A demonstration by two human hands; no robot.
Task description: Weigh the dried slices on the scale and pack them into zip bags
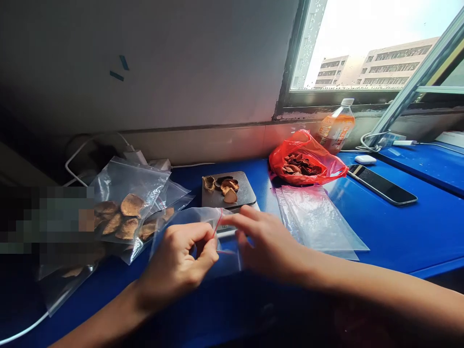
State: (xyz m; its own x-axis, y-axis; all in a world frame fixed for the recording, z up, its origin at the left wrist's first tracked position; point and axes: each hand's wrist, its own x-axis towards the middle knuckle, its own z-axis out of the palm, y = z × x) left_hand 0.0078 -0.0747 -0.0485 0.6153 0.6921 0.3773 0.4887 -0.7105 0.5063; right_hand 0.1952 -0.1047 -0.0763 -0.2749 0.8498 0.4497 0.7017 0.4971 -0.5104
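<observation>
My left hand (184,256) pinches the red-lined edge of a clear zip bag (163,227) between thumb and fingertips. My right hand (266,244), slightly blurred, is at the bag's other side, fingers apart, with the index finger stretched to the red line. No contents show in this bag, though my hands hide part of it. Just behind them stands a kitchen scale (246,191) with several dried brown slices (230,185) on its dark plate. Its display is mostly covered by my right hand.
At left lie clear bags (145,174) holding dried slices (126,227). A red plastic bag (326,169) of darker pieces stands behind flat clear bags (319,220). A drink bottle (337,125), phone (382,185), white case (365,159) and cables are along the back and right.
</observation>
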